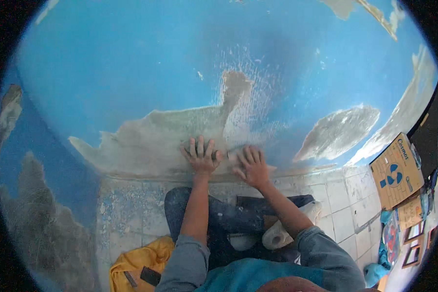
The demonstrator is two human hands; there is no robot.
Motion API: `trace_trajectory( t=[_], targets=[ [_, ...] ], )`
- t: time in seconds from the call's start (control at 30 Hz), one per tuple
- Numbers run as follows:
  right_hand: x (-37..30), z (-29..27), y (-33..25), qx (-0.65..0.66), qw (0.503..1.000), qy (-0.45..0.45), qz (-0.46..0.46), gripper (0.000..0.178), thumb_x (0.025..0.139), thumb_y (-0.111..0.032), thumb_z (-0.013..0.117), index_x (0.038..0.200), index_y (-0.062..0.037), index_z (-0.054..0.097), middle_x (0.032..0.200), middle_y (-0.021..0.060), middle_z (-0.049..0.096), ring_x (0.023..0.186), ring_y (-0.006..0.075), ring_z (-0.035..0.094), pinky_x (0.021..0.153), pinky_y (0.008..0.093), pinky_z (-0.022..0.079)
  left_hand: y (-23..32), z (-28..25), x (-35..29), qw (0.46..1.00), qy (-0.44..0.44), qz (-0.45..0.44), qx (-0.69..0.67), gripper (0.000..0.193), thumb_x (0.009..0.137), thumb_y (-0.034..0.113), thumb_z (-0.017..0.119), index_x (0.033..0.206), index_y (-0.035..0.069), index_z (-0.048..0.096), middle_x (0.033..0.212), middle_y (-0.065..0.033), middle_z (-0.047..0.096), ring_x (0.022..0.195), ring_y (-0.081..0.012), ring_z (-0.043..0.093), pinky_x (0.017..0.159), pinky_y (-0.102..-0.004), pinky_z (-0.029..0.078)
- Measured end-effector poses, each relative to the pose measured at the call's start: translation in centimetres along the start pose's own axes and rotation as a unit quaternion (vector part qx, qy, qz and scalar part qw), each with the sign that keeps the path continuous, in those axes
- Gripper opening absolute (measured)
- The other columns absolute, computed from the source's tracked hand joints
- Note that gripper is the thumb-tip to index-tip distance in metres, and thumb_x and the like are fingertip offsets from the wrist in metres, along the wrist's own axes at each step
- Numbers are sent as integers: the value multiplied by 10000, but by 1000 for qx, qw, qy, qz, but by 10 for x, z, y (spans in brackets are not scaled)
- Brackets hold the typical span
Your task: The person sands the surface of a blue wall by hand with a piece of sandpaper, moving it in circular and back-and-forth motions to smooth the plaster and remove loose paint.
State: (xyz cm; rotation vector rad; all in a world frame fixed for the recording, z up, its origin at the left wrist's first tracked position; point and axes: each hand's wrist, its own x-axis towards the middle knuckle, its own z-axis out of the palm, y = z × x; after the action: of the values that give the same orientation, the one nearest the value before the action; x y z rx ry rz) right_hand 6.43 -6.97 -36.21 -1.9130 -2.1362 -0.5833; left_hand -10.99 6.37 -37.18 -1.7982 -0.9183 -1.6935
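Note:
Both hands press low on a blue painted wall (pixel 146 63) with peeled patches. My left hand (pixel 199 156) lies flat, fingers spread, on a large bare grey patch (pixel 151 134) just above the floor. Nothing shows in it. Close on its right, my right hand (pixel 252 165) presses against the wall with its fingers stretched. A pale flat sheet (pixel 233 157) peeks out beside that hand, mostly hidden beneath it; its kind I cannot make out. Scraped white streaks (pixel 258 97) run up the wall above, next to a narrow grey strip (pixel 236 87) of bare plaster.
My folded legs (pixel 224 216) rest on the tiled floor (pixel 343 207). Blue paint flakes (pixel 124 204) litter the left side. A yellow cloth (pixel 155 250) bears a dark phone-like rectangle (pixel 151 276). On the right stand a cardboard box (pixel 389 187), a turquoise cloth (pixel 374 275) and small frames (pixel 412 255).

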Motion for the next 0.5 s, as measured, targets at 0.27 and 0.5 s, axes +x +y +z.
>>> trace_trajectory(
  t=[0.27,0.5],
  targets=[
    [-43,17,14,-57,991,68,-103,622,822,-262,606,1406,-244,391,1492,29,296,1327,223,339,1114,492,253,30,-54,-2,983,-165,-79,-3,568,874,341,557,1395,180,400,1482,-123,303,1377,-338,243,1078,-667,126],
    [-40,-7,-6,149,984,87,31,260,797,-135,670,1052,-87,651,1147,87,615,1039,234,583,909,418,438,52,-104,4,953,-244,-139,-110,522,902,308,536,1381,133,420,1484,-153,294,1334,-351,304,1092,-577,183]
  ],
)
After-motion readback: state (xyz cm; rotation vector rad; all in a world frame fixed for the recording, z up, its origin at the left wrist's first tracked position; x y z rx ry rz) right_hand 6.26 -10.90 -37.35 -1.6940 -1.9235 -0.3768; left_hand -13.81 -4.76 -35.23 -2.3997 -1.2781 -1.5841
